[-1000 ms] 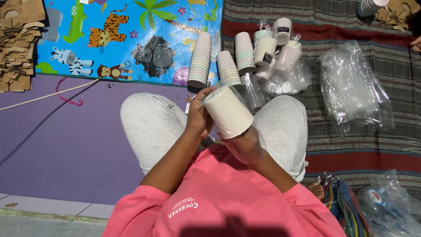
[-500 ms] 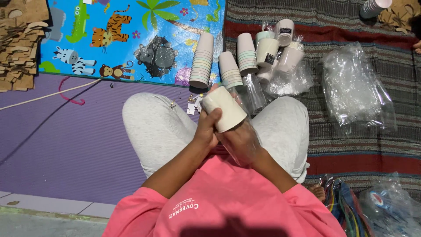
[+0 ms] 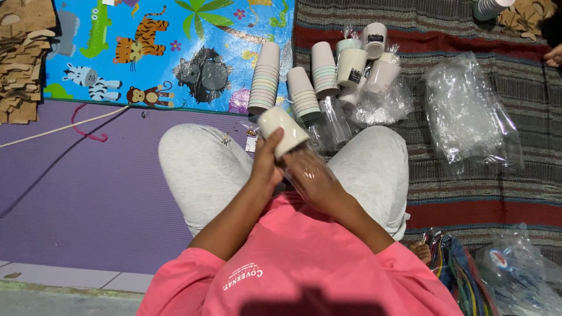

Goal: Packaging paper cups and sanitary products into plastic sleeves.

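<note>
Just short of the stacked pastel paper cups (image 3: 264, 79), above the lap, the left hand (image 3: 266, 167) wraps a cream paper cup (image 3: 282, 130) — the right hand (image 3: 309, 178) pinches its clear plastic sleeve (image 3: 304, 161). The cup looks light and crushable, the film slippery — best held round the wall.

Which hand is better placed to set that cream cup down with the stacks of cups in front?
Probably the left hand. It grips the cream cup by its side, on the side towards the stacks of cups. The right hand sits lower, around a clear plastic sleeve under the cup.
</note>
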